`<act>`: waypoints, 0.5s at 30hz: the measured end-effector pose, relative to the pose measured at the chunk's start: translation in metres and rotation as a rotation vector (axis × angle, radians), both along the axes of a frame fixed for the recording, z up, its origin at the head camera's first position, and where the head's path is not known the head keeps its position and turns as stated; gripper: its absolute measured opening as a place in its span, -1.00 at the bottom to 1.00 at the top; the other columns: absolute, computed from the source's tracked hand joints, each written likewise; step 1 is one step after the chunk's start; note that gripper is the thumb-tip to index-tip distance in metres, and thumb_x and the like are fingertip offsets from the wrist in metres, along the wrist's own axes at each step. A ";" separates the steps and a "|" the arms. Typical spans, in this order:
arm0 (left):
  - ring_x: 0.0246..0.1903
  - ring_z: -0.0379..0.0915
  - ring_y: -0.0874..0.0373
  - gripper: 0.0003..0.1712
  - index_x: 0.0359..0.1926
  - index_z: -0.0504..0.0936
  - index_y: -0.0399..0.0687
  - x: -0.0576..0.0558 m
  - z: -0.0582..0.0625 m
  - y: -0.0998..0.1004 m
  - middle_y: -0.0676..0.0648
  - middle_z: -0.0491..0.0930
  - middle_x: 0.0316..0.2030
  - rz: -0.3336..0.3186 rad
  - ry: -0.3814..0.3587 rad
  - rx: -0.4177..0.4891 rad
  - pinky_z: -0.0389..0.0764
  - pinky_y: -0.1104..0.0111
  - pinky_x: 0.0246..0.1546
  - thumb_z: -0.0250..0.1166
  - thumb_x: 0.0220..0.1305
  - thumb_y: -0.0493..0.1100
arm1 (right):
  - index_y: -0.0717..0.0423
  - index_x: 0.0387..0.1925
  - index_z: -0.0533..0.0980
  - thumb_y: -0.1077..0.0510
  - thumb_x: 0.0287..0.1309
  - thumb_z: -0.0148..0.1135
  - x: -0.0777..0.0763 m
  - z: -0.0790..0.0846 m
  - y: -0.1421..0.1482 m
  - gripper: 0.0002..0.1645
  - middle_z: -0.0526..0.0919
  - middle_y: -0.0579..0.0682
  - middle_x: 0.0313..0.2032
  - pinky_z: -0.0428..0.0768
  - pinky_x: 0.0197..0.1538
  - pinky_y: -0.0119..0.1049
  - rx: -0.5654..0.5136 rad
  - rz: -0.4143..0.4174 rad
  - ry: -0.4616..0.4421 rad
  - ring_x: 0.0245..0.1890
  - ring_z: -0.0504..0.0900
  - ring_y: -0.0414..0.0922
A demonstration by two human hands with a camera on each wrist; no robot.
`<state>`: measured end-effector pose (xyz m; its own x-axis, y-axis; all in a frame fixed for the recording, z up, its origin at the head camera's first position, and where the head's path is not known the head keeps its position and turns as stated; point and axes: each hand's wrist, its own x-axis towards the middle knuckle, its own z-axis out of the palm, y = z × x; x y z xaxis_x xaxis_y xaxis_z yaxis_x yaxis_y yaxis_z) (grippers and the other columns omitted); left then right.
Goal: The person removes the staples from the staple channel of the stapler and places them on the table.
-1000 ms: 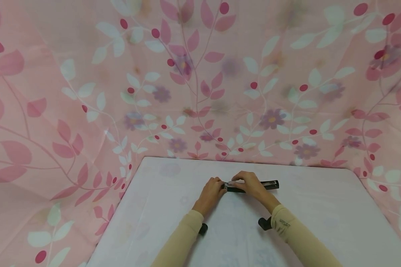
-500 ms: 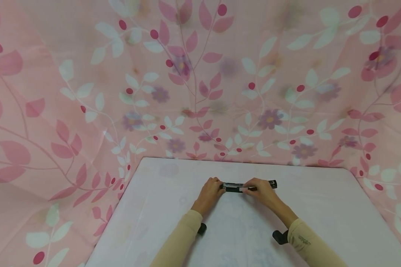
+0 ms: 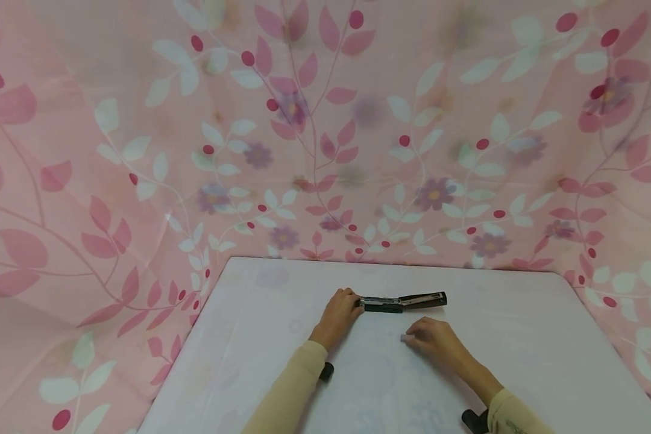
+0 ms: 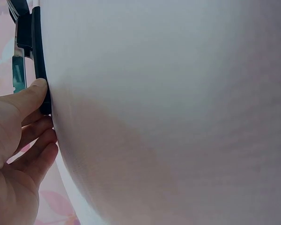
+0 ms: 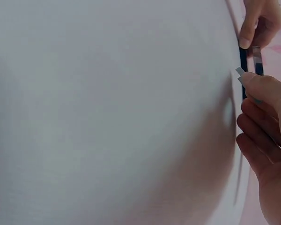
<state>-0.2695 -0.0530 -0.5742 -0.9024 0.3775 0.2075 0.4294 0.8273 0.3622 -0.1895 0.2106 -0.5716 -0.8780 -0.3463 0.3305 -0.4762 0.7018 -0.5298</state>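
A black stapler (image 3: 381,305) lies unfolded on the white table in the head view, its top arm (image 3: 425,299) swung back to the right and its metal channel showing. My left hand (image 3: 339,314) holds the stapler's left end. In the left wrist view, the thumb presses on the dark base (image 4: 39,47) and the fingers are beside and under it. My right hand (image 3: 438,339) is in front of the stapler, apart from it. Between thumb and fingertips it pinches a small grey strip of staples (image 3: 404,338), whose end (image 5: 240,72) sticks out past the thumb in the right wrist view.
The white-covered table (image 3: 271,337) reaches back to a pink curtain with leaf and flower prints (image 3: 325,132). Dark wrist-worn pieces show at the left sleeve (image 3: 327,371) and the right sleeve (image 3: 474,421).
My right hand has left the stapler and come right and toward me, with the staple strip in its fingers. The stapler's hinge area is now uncovered. My left hand keeps its hold.
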 end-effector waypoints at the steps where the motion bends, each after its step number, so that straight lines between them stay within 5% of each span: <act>1: -0.10 0.50 0.12 -0.70 -0.08 0.72 -0.12 0.000 0.000 0.000 -0.02 0.64 -0.13 -0.002 0.006 -0.002 0.58 0.30 -0.01 0.37 0.25 -0.05 | -0.06 -0.36 0.69 0.14 0.01 0.48 0.002 -0.002 0.000 -0.89 0.70 -0.20 -0.32 0.62 -0.14 -0.25 0.001 -0.005 -0.002 -0.26 0.66 -0.24; 15: -0.07 0.51 0.10 -0.70 -0.07 0.71 -0.12 0.002 0.002 0.001 -0.03 0.65 -0.12 -0.001 0.024 -0.006 0.58 0.27 0.00 0.36 0.26 -0.06 | -0.02 -0.38 0.70 0.18 -0.05 0.51 0.007 -0.007 0.001 -0.86 0.63 -0.08 -0.18 0.61 -0.05 -0.11 0.052 -0.047 -0.074 -0.14 0.63 -0.09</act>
